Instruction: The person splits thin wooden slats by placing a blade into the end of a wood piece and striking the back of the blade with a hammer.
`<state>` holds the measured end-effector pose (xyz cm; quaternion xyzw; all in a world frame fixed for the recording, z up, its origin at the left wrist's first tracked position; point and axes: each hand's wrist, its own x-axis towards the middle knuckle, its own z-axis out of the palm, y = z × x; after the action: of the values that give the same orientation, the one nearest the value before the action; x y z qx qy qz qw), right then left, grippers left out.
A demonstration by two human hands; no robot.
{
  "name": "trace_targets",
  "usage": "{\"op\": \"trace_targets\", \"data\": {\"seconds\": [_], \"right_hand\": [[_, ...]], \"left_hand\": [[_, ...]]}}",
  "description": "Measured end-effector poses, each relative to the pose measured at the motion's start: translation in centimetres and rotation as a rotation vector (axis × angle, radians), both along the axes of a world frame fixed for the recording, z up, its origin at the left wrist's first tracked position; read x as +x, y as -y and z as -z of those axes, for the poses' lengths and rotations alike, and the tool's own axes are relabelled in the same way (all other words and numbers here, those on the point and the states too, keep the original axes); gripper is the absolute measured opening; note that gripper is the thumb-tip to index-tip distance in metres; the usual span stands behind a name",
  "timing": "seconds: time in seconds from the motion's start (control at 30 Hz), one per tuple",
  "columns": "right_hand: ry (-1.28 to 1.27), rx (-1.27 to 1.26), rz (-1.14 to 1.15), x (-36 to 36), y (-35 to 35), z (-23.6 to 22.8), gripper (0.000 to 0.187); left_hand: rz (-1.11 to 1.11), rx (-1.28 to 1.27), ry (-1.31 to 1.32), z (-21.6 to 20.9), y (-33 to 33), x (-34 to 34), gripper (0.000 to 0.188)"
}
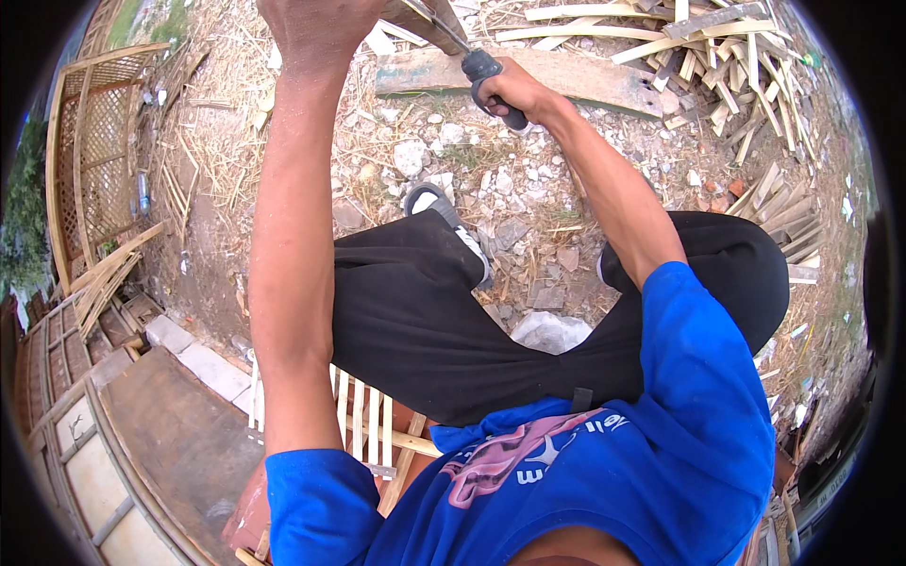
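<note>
My right hand [514, 91] is wrapped round the black grip of a tool [481, 66]. From the grip a long, brownish metal part [429, 24] runs up and left past the top edge; its kind is not certain from here. At the upper edge, my left hand [316, 24] shows only its back and wrist, close to the tool's far part. Its fingers are cut off by the picture's edge. Beyond the right hand, a thick weathered plank [566, 80] lies on the ground.
Loose wooden strips are heaped in a pile [736, 57] at the far right, with a smaller stack [788, 217] nearer. Stones and straw cover the ground between my shoes [453, 231]. A wooden lattice panel [99, 156] stands at the left. Pale slats [363, 415] lie beside my left thigh.
</note>
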<state>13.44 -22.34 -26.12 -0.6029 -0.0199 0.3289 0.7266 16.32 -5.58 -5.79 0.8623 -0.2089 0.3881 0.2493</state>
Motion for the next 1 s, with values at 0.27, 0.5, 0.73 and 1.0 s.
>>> {"op": "trace_targets", "data": {"seconds": [0.27,0.5,0.73,1.0], "right_hand": [[-0.01,0.116,-0.093,1.0,1.0,1.3,0.035],[-0.528,0.911,-0.253,0.2,-0.6,4.9,0.028],[-0.117,0.227,0.047,-1.2,-2.4,4.5,0.014],[0.254,-0.893,0.047,-4.2,3.2,6.7,0.031]], "left_hand": [[0.014,0.104,0.073,-0.4,0.6,0.7,0.018],[0.007,0.108,0.059,-0.7,0.1,0.5,0.016],[-0.075,0.18,0.025,-0.7,-2.8,-0.8,0.014],[-0.251,0.208,-0.074,-1.1,-2.7,-1.8,0.023]]}}
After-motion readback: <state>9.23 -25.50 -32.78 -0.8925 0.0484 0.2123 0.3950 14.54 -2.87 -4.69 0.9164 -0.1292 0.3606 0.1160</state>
